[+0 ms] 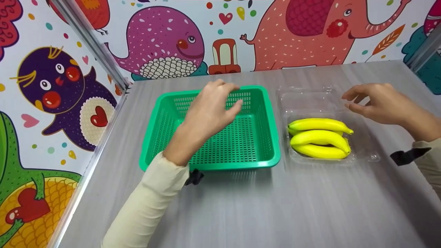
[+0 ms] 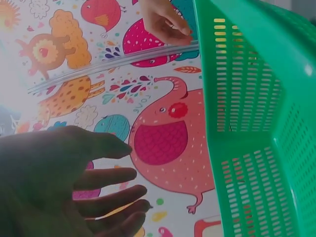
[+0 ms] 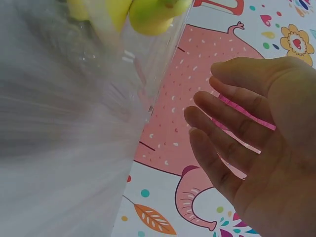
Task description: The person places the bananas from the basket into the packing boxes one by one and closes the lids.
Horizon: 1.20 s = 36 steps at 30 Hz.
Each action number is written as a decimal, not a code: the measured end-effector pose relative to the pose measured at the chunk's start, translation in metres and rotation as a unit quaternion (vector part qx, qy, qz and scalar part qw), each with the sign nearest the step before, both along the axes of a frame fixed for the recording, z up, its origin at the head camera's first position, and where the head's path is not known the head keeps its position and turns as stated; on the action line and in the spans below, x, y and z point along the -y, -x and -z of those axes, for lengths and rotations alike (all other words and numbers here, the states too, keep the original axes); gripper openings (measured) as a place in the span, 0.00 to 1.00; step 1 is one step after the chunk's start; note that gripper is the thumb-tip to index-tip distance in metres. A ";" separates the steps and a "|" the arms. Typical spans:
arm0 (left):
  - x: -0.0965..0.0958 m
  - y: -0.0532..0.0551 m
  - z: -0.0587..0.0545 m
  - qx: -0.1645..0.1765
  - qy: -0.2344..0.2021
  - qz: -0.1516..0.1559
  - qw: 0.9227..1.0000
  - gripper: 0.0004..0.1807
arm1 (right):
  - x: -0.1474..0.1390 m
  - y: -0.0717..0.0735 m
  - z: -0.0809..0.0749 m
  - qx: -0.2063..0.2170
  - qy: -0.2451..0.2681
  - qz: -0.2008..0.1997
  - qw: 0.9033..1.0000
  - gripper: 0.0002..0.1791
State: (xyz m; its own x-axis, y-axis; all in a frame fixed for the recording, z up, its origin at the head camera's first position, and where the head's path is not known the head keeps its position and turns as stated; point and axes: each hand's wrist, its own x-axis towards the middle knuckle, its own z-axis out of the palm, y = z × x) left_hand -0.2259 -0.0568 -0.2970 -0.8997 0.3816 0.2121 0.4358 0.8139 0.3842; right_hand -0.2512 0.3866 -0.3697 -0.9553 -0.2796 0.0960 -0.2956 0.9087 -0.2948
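Observation:
My left hand [image 1: 212, 108] hovers over the green plastic basket [image 1: 274, 137], its fingers loosely bent and holding nothing. In the left wrist view that hand [image 2: 94, 182] has its fingers spread beside the basket wall [image 2: 242, 98]. My right hand [image 1: 382, 103] is in the air at the right of a clear plastic clamshell box [image 1: 365, 148], apart from it. Several yellow bananas [image 1: 320, 137] lie together in the box. The right wrist view shows the right hand [image 3: 247, 123] with relaxed fingers and nothing between them; part of the bananas [image 3: 153, 17] appears at its top.
The grey table [image 1: 241, 206] carries the basket at left and the clear box at right, a narrow gap between them. The box's clear lid [image 1: 306, 100] lies folded back behind the bananas. Walls with cartoon animals [image 1: 165, 41] stand behind and at left.

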 end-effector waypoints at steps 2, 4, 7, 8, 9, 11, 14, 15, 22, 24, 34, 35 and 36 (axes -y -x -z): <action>-0.011 0.006 0.000 0.009 0.006 0.009 1.000 0.23 | -0.002 0.003 0.000 0.012 -0.003 0.004 1.000 0.17; -0.022 0.012 0.001 0.025 0.012 0.014 1.000 0.24 | -0.004 0.005 -0.001 0.019 -0.006 0.009 1.000 0.18; -0.039 0.019 0.004 0.055 0.025 0.022 0.998 0.25 | -0.010 0.009 -0.001 0.032 -0.013 0.013 0.999 0.18; -0.045 0.020 0.005 0.065 0.027 0.026 0.997 0.25 | -0.012 0.011 -0.001 0.037 -0.015 0.014 0.999 0.19; -0.051 0.022 0.006 0.075 0.030 0.029 0.996 0.25 | -0.014 0.012 -0.001 0.042 -0.017 0.015 0.999 0.19; -0.062 0.026 0.008 0.088 0.032 0.035 0.995 0.26 | -0.018 0.014 -0.001 0.057 -0.017 0.014 0.998 0.20; -0.077 0.032 0.009 0.098 0.028 0.045 0.994 0.26 | -0.022 0.017 0.001 0.075 -0.011 0.014 0.997 0.22; -0.082 0.034 0.009 0.102 0.027 0.047 0.993 0.26 | -0.024 0.018 0.002 0.079 -0.008 0.013 0.997 0.22; -0.110 0.047 0.010 0.154 0.016 0.045 0.987 0.27 | -0.028 0.023 0.003 0.104 -0.006 0.023 0.994 0.24; -0.118 0.051 0.010 0.172 0.011 0.036 0.984 0.27 | -0.029 0.024 0.003 0.110 -0.008 0.028 0.994 0.24; -0.154 0.066 0.011 0.233 -0.009 -0.010 0.972 0.27 | -0.024 0.035 0.003 0.129 -0.026 0.024 0.991 0.25; -0.158 0.067 0.012 0.236 -0.008 -0.020 0.972 0.27 | -0.024 0.036 0.003 0.129 -0.028 0.023 0.991 0.25; -0.160 0.067 0.013 0.237 -0.007 -0.030 0.971 0.27 | -0.023 0.037 0.003 0.130 -0.030 0.022 0.991 0.25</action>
State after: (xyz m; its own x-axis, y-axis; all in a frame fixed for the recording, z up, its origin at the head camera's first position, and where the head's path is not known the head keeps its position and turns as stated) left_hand -0.2933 0.1036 -0.3099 -0.9177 0.3263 -0.2267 0.1598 0.8255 0.5413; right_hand -0.2887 0.4101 -0.3726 -0.9573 -0.2340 -0.1700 -0.1759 0.9376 -0.3000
